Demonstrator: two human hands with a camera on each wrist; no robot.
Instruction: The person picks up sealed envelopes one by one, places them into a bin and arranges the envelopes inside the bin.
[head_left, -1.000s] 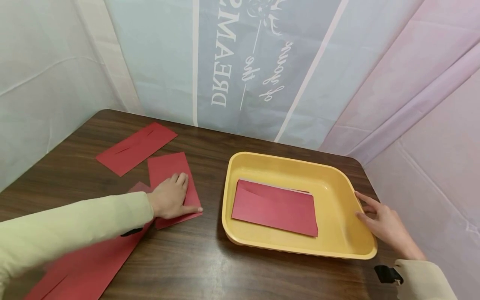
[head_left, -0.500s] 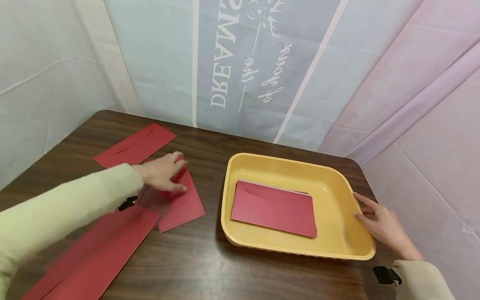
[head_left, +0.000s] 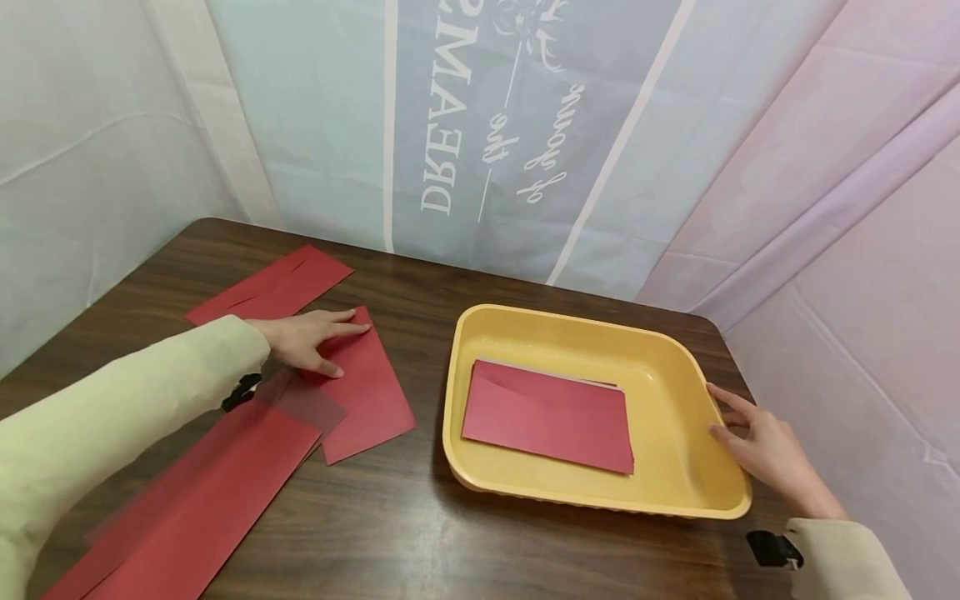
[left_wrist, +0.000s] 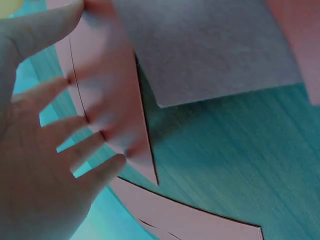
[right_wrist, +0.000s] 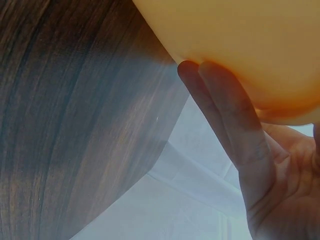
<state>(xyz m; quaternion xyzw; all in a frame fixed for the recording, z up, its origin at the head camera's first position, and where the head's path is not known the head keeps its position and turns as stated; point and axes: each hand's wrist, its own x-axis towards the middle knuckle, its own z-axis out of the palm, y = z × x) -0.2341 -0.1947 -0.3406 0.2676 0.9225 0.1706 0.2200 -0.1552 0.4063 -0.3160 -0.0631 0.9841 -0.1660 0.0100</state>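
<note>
My left hand rests its spread fingertips on a flat red envelope left of the tray. In the left wrist view the fingers reach nearly straight to that envelope. A greyish translucent sheet overlaps its lower left part. My right hand holds the right rim of a yellow plastic tray, thumb at the inner side and fingers outside. From the right wrist, its fingers show against the tray's outer wall. Inside the tray lies a small stack of red envelopes.
Another red envelope with slits lies at the back left. Long red envelopes overlap at the front left. Everything stands on a dark wood-grain table, with a printed curtain behind its far edge.
My left hand has slid back and left along the envelope from its near edge, briefly lifting. The envelope has turned and shifted slightly. My right hand and the tray stay nearly still.
</note>
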